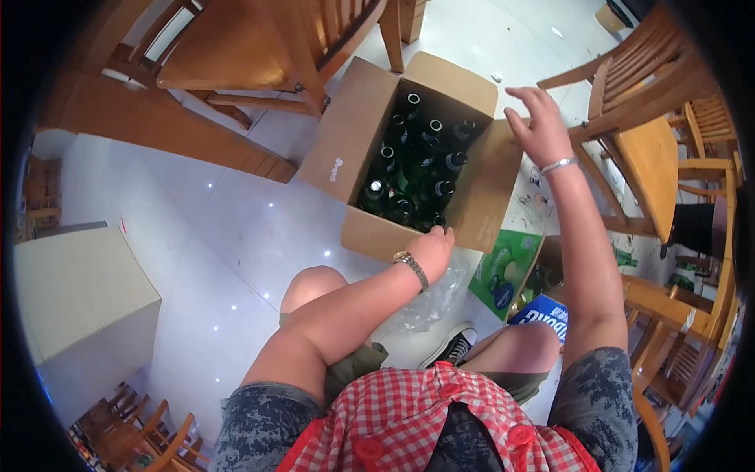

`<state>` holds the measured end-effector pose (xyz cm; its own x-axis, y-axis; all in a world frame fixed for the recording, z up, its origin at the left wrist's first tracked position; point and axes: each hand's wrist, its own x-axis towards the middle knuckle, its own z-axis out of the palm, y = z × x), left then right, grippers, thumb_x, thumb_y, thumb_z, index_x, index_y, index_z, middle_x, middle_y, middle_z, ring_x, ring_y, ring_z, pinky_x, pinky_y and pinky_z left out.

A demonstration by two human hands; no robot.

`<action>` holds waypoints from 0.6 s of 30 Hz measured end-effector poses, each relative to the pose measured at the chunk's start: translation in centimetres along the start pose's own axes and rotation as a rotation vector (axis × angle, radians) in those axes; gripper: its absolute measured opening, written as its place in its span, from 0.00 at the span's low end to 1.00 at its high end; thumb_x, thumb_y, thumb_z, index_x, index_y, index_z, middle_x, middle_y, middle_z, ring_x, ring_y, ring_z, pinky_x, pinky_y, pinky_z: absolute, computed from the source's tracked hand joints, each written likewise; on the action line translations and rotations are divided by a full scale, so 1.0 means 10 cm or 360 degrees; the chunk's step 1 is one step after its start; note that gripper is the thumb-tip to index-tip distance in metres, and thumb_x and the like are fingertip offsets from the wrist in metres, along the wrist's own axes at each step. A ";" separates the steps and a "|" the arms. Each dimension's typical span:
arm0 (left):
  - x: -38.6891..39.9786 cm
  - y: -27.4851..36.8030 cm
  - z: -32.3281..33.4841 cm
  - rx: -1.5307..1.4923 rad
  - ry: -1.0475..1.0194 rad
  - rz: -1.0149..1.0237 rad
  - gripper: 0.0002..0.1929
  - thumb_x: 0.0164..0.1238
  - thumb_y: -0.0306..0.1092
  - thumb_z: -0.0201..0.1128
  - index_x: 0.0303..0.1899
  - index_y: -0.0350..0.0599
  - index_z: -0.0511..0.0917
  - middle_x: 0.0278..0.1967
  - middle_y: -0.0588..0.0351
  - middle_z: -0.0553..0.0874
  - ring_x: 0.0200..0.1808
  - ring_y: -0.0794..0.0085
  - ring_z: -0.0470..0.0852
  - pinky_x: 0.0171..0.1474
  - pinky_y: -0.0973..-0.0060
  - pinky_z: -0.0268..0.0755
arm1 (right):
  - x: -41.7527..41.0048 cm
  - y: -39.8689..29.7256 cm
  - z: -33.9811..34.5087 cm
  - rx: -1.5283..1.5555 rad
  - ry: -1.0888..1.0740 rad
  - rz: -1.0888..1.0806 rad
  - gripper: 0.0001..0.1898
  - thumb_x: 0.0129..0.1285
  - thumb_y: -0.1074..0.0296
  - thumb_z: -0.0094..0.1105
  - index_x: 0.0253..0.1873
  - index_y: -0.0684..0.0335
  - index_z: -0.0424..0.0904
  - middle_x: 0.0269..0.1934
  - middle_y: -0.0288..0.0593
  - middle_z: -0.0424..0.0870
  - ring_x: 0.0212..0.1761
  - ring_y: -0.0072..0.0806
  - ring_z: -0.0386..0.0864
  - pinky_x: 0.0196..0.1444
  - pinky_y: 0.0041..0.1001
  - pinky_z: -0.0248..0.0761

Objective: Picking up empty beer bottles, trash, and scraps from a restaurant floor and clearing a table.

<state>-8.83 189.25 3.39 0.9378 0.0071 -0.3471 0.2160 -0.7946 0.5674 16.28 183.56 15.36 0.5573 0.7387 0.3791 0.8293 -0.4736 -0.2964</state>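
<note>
An open cardboard box with its flaps folded outward stands on the floor in front of me. Several green glass bottles stand upright inside, mouths up. My left hand, below a wristwatch, reaches to the box's near right corner. Its fingertips are beside the mouth of the nearest bottle; whether they grip the bottle or the cardboard edge is hidden. My right hand is raised at the right flap, fingers apart and nothing in them.
Clear plastic wrap lies before my shoe. To the right sit a green printed carton with bottles and a blue printed box. Wooden chairs flank both sides. Small litter dots the tiles. A pale cabinet stands left.
</note>
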 end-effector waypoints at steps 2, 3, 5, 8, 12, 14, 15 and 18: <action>0.05 0.04 0.05 0.0012 -0.0067 0.0016 0.22 0.60 0.24 0.50 0.58 0.38 0.69 0.41 0.40 0.77 0.38 0.50 0.81 0.40 0.59 0.76 | -0.14 0.22 -0.07 -0.0031 0.0071 0.0036 0.14 0.58 0.64 0.60 0.49 0.58 0.79 0.46 0.48 0.78 0.51 0.43 0.75 0.55 0.35 0.68; 0.07 -0.02 0.10 -0.0021 -0.0020 0.0026 0.21 0.60 0.24 0.50 0.57 0.38 0.70 0.41 0.40 0.76 0.39 0.50 0.81 0.41 0.58 0.75 | -0.21 0.25 -0.13 0.0026 0.0074 0.0041 0.14 0.58 0.64 0.60 0.49 0.58 0.79 0.47 0.48 0.78 0.52 0.43 0.75 0.54 0.34 0.69; 0.08 -0.06 0.13 -0.0104 0.0008 -0.0017 0.20 0.59 0.22 0.49 0.55 0.40 0.71 0.40 0.39 0.76 0.41 0.48 0.79 0.45 0.57 0.73 | -0.43 0.33 -0.27 0.0236 0.0013 0.0257 0.12 0.61 0.63 0.59 0.47 0.60 0.78 0.42 0.44 0.80 0.45 0.37 0.78 0.47 0.30 0.72; 0.02 -0.12 0.00 -0.0005 -0.0004 0.0025 0.18 0.59 0.22 0.50 0.53 0.38 0.73 0.41 0.40 0.77 0.40 0.49 0.81 0.42 0.59 0.76 | -0.92 0.44 -0.68 0.0606 -0.0210 0.0598 0.08 0.64 0.65 0.55 0.41 0.63 0.78 0.27 0.38 0.80 0.28 0.20 0.75 0.32 0.21 0.69; 0.06 -0.03 -0.03 0.0057 -0.0008 0.0096 0.19 0.58 0.24 0.53 0.53 0.39 0.73 0.40 0.41 0.77 0.41 0.49 0.80 0.43 0.59 0.75 | -1.84 1.01 -1.37 0.1230 -0.1060 0.1329 0.09 0.61 0.67 0.53 0.40 0.66 0.78 0.29 0.38 0.82 0.29 0.20 0.77 0.31 0.20 0.71; 0.05 -0.01 -0.05 0.0052 0.0024 0.0084 0.21 0.56 0.25 0.56 0.54 0.41 0.73 0.40 0.42 0.78 0.40 0.49 0.80 0.42 0.59 0.75 | -2.30 1.14 -1.42 0.1053 -0.1455 0.1687 0.11 0.60 0.67 0.54 0.43 0.66 0.79 0.34 0.42 0.84 0.35 0.24 0.80 0.39 0.22 0.74; 0.06 0.00 -0.04 0.0057 0.0003 0.0113 0.21 0.56 0.25 0.56 0.54 0.41 0.73 0.40 0.42 0.78 0.40 0.49 0.80 0.42 0.59 0.75 | -2.56 1.18 -1.35 0.0808 -0.1576 0.1831 0.13 0.60 0.66 0.54 0.45 0.65 0.80 0.38 0.45 0.85 0.39 0.27 0.82 0.44 0.24 0.75; 0.07 0.02 -0.02 0.0034 0.0033 0.0101 0.23 0.54 0.24 0.58 0.55 0.42 0.73 0.39 0.43 0.77 0.41 0.50 0.79 0.42 0.59 0.74 | -3.24 1.19 -0.94 0.0040 -0.2029 0.1423 0.20 0.59 0.61 0.55 0.55 0.61 0.78 0.53 0.51 0.79 0.53 0.37 0.78 0.57 0.31 0.69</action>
<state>-8.12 189.24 3.42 0.9550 -0.0314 -0.2949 0.1501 -0.8065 0.5719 8.43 149.47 7.81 0.4404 0.1414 -0.8866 0.2499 -0.9678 -0.0302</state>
